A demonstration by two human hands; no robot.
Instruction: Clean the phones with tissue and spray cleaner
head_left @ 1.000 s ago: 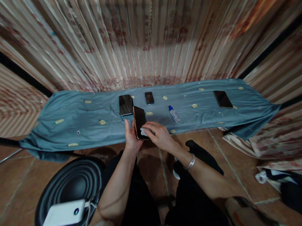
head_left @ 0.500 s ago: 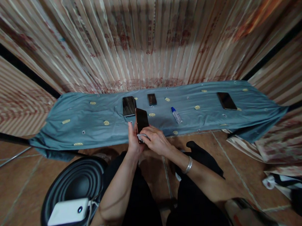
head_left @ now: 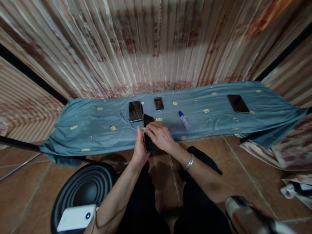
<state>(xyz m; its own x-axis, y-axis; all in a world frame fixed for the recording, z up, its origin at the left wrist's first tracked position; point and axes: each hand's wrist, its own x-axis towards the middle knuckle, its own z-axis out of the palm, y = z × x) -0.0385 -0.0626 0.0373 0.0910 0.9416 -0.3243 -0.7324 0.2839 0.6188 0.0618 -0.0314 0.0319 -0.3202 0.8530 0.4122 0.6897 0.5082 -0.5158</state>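
Observation:
My left hand (head_left: 139, 148) grips a dark phone (head_left: 150, 143) by its left edge, holding it above the near edge of a blue cloth-covered bench (head_left: 94, 123). My right hand (head_left: 160, 135) lies over the phone's screen and presses a small white wipe (head_left: 145, 130) against its upper part. A silver bangle (head_left: 188, 162) sits on my right wrist. The middle of the phone is hidden under my right hand.
On the blue cloth lie a second phone (head_left: 135, 111), a small dark device (head_left: 159, 103), a small clear bottle with a blue cap (head_left: 184, 119) and another phone (head_left: 238, 103) at the right. A black round stool (head_left: 79, 189) with a white power bank (head_left: 75, 217) stands at lower left.
My right hand with the wipe has moved up the phone's screen from its lower end towards its top. The view has shifted slightly to the left.

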